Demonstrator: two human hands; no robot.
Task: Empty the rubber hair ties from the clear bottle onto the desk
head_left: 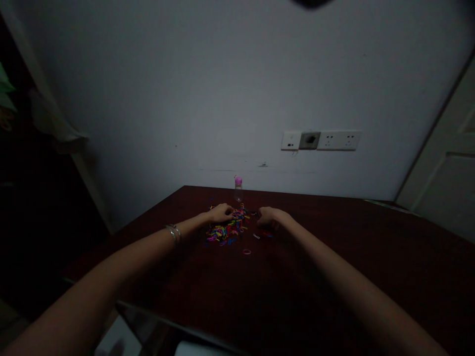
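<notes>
A loose pile of small elastic hair bands [220, 232] in many colours lies on the dark red table. At the pile's upper left edge rests my left hand [220, 213], its fingers bent toward the bands with a gap between thumb and forefinger. My right hand [268, 217] is on the right of the pile, fingers curled downward and closed; what they hold, if anything, is hidden. A few red and blue bands [267, 234] lie just below it. Between the hands and nearer me are a white band [256, 236] and a pinkish band [247, 252].
Behind the pile stands a small clear bottle [238, 193] with a pink cap. The table [315, 277] meets a pale wall carrying sockets [339, 140]. A white door [449, 163] is at right. Below the table's front edge are pale objects [118, 338], partly cut off.
</notes>
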